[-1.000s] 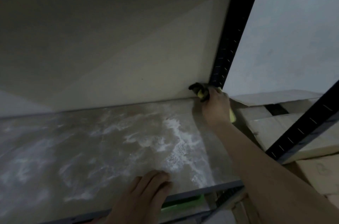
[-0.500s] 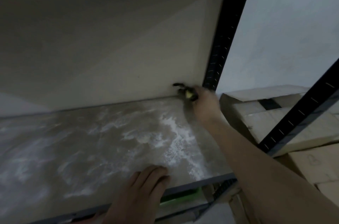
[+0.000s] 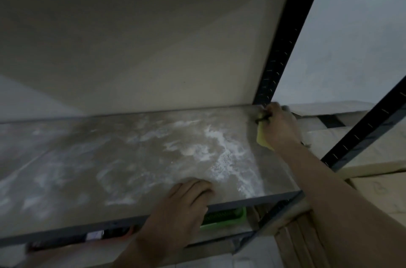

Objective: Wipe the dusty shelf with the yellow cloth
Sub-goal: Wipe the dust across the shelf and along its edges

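Right hand (image 3: 280, 128): closed around the yellow cloth (image 3: 262, 138), at the shelf's (image 3: 92, 158) back right corner.
Left hand (image 3: 182, 208): open, flat on the front edge.
Cloth: judged soft, light; best bunched under the palm.
Dust (image 3: 222, 149): white, unwiped mid-shelf.

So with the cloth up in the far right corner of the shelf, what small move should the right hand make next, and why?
Probably drag the yellow cloth leftward and toward the front edge. The right hand grips it at the back right corner beside the black upright, where the shelf looks greyer, while thick white dust lies just left of it. The left hand rests on the front edge.
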`<state>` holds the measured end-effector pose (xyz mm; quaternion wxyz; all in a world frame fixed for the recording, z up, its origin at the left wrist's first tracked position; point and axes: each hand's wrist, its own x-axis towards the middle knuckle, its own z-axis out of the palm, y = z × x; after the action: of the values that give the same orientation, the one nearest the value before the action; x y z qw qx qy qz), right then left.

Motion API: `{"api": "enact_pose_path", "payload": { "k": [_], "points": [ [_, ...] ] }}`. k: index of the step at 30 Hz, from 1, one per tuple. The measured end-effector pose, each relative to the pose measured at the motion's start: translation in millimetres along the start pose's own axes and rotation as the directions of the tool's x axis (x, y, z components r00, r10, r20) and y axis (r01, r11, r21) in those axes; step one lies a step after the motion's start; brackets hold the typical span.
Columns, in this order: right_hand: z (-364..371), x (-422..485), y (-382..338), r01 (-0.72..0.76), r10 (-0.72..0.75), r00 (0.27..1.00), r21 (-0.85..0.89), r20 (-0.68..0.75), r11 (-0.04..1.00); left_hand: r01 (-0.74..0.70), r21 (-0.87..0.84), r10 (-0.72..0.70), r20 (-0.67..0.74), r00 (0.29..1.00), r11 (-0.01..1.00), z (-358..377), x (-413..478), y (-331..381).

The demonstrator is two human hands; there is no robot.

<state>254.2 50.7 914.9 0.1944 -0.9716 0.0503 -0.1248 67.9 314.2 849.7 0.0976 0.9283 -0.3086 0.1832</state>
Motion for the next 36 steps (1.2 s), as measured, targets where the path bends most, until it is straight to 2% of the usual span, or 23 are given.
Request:
{"api": "enact_pose_path", "payload": {
  "k": [2, 4, 6, 8, 12, 14, 16, 18, 19, 20, 22, 24, 27, 28, 30, 32, 34, 36],
  "points": [
    [6.4, -14.8, 15.2, 0.003, 0.013, 0.997, -0.203, 0.078, 0.979, 0.086, -0.075, -0.091, -0.066, 0.994, 0.993, -5.9, -15.4, -13.2],
    [17.0, -31.0, 23.1, 0.045, -0.027, 0.998, -0.301, 0.063, 0.953, 0.171, -0.052, -0.176, -0.096, 0.980, 0.984, -14.5, -35.3, -35.5],
    [20.2, -39.7, 20.6, 0.062, -0.054, 0.998, -0.240, 0.038, 0.969, 0.220, 0.020, -0.217, -0.095, 0.972, 0.975, -21.2, -51.2, -58.4],
    [21.9, -47.0, 13.4, 0.102, -0.095, 0.993, -0.106, 0.066, 0.989, 0.249, 0.042, -0.244, -0.089, 0.966, 0.968, -21.5, -58.1, -72.6],
    [30.5, -65.9, -13.1, 0.348, -0.350, 0.931, 0.041, 0.103, 0.937, 0.290, 0.039, -0.287, -0.078, 0.955, 0.956, -15.4, -55.9, -75.7],
    [29.9, -68.2, -18.8, 0.401, -0.431, 0.885, 0.180, 0.177, 0.898, 0.292, 0.047, -0.288, -0.074, 0.955, 0.955, -15.0, -56.1, -76.4],
    [19.5, -58.4, -12.0, 0.351, -0.397, 0.897, 0.232, 0.195, 0.907, 0.276, 0.049, -0.272, -0.069, 0.960, 0.960, -15.7, -56.2, -76.5],
    [12.3, -38.0, 5.5, 0.243, -0.265, 0.960, 0.213, 0.084, 0.946, 0.261, 0.048, -0.259, -0.048, 0.965, 0.964, -16.0, -55.3, -74.2],
    [9.4, -27.7, 13.6, 0.172, -0.184, 0.981, 0.162, 0.058, 0.972, 0.254, 0.054, -0.253, -0.032, 0.967, 0.966, -16.1, -55.3, -73.0],
    [10.9, -21.0, 18.0, 0.087, -0.092, 0.991, 0.062, 0.096, 0.994, 0.248, 0.060, -0.248, -0.012, 0.969, 0.967, -16.4, -55.9, -72.5],
    [21.3, -22.0, 15.5, 0.013, 0.029, 0.968, -0.166, 0.250, 0.986, 0.248, 0.053, -0.251, 0.037, 0.967, 0.967, -19.5, -56.6, -72.7],
    [38.0, -32.2, 4.7, 0.074, -0.022, 0.973, -0.222, 0.230, 0.972, 0.242, 0.052, -0.246, 0.084, 0.966, 0.969, -23.9, -56.3, -72.3],
    [52.9, -47.4, -20.4, 0.202, -0.182, 0.975, -0.167, 0.128, 0.965, 0.208, 0.075, -0.217, 0.147, 0.965, 0.975, -27.4, -53.2, -71.0],
    [56.7, -51.4, -30.5, 0.280, -0.265, 0.957, -0.141, 0.118, 0.950, 0.209, 0.079, -0.219, 0.164, 0.962, 0.975, -27.8, -52.2, -70.9],
    [66.3, -59.3, -50.8, 0.476, -0.460, 0.873, -0.075, 0.162, 0.876, 0.213, 0.092, -0.227, 0.191, 0.955, 0.973, -28.6, -50.6, -71.0],
    [65.0, -55.9, -62.7, 0.505, -0.518, 0.826, 0.118, 0.223, 0.855, 0.218, 0.105, -0.236, 0.214, 0.948, 0.970, -29.8, -49.7, -70.6],
    [55.9, -35.6, -51.1, 0.432, -0.458, 0.872, 0.169, 0.173, 0.886, 0.226, 0.104, -0.244, 0.224, 0.943, 0.969, -29.9, -50.0, -70.0],
    [40.3, -12.0, -20.8, 0.302, -0.304, 0.942, 0.040, 0.139, 0.953, 0.229, 0.109, -0.249, 0.229, 0.941, 0.967, -29.5, -49.7, -69.9]
  ]
}}
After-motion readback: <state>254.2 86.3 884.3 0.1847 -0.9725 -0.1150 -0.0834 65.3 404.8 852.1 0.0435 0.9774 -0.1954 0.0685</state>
